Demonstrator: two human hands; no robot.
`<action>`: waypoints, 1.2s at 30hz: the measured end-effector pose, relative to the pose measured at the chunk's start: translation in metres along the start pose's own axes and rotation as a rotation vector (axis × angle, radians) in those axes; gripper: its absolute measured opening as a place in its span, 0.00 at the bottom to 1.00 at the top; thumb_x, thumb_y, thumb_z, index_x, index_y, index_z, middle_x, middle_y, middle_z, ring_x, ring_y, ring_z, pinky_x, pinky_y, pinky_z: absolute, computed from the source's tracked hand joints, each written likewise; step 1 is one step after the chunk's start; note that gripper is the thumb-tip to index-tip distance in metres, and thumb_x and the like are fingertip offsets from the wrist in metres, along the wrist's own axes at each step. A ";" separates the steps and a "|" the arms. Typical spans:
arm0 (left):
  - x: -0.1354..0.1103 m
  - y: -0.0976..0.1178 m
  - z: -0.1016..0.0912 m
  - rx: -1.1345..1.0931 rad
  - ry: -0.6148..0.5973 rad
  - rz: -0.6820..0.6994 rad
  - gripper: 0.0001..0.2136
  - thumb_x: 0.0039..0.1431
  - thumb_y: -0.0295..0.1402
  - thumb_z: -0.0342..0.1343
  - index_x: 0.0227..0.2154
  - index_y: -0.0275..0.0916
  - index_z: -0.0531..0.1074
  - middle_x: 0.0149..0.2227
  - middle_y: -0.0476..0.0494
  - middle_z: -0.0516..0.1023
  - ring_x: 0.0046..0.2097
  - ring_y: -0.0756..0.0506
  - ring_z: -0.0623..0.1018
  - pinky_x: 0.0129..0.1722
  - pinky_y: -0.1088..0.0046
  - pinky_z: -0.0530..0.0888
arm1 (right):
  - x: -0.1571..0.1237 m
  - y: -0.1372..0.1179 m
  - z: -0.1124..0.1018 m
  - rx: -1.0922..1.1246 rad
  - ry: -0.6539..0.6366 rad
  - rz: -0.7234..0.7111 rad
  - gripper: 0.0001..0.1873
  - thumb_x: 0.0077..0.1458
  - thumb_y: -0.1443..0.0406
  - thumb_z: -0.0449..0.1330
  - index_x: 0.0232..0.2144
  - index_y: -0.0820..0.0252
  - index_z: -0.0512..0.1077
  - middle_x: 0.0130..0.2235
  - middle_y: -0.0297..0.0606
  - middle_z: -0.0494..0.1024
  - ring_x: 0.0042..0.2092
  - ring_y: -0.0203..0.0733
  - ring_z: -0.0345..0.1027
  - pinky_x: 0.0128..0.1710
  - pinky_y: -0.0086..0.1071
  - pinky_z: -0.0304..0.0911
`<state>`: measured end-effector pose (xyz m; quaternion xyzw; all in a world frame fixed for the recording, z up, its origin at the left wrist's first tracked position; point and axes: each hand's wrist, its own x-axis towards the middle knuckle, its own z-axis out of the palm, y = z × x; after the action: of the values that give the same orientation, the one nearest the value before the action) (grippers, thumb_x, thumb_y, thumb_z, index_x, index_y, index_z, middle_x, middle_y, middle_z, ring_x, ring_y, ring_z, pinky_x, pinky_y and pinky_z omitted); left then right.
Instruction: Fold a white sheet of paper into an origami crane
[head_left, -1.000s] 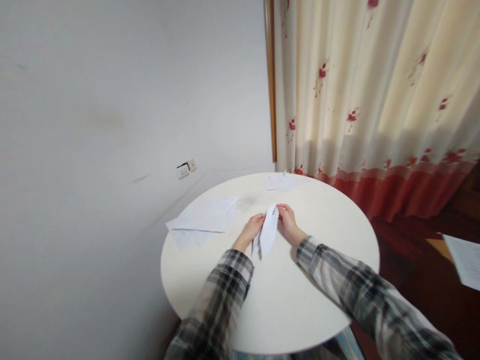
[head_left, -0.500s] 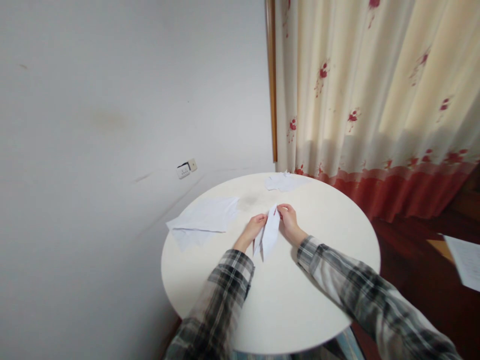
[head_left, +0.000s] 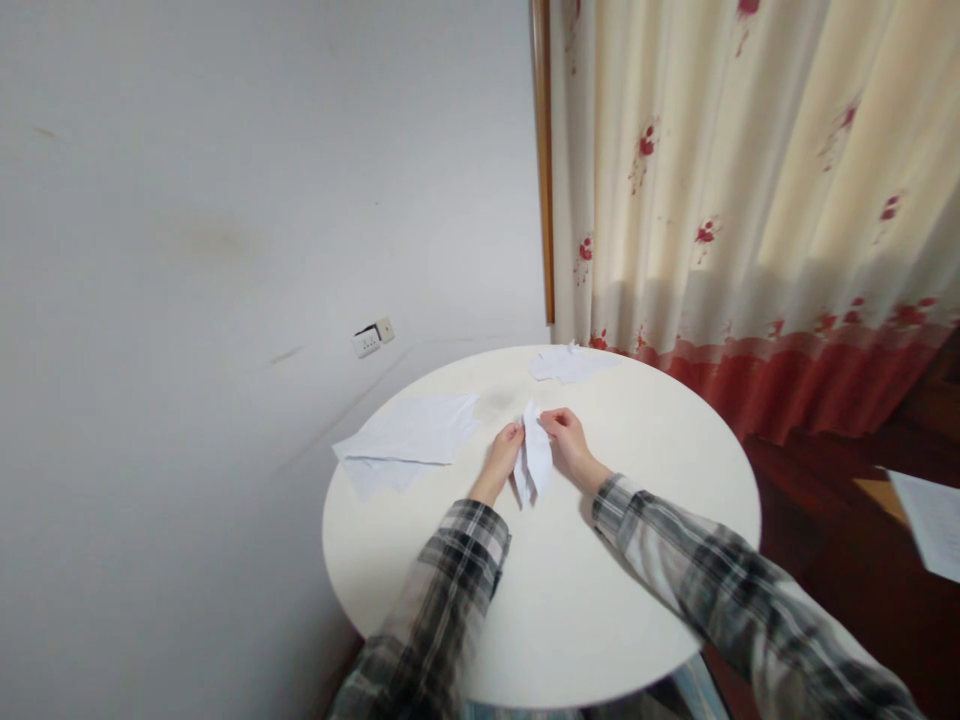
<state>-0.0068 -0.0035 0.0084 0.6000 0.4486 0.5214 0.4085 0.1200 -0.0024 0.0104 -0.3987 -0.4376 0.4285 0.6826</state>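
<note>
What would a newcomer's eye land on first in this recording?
Probably the red-flowered cream curtain, filling the upper right. Next comes the round white table below centre, where the left hand and right hand hold folded white paper between them.

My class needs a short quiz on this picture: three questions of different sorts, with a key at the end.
1. True or false: the held paper is between the left hand and the right hand.

2. Which is nearest the wall socket?
A) the right sleeve
B) the sheets on the left
C) the held paper

3. Fill the gap: the band along the bottom of the curtain is ____ in colour.

Key: 1 true; 2 B; 3 red.
</note>
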 end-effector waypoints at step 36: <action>0.000 0.005 0.001 0.065 0.133 0.006 0.09 0.52 0.34 0.48 0.19 0.39 0.59 0.20 0.54 0.61 0.25 0.52 0.63 0.25 0.78 0.61 | -0.016 -0.009 0.009 -0.181 -0.229 -0.027 0.17 0.35 0.54 0.64 0.17 0.58 0.63 0.19 0.28 0.65 0.23 0.32 0.56 0.23 0.26 0.52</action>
<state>-0.0051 -0.0051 0.0126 0.5783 0.4897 0.5465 0.3565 0.1103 -0.0186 0.0176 -0.4012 -0.5549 0.4208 0.5951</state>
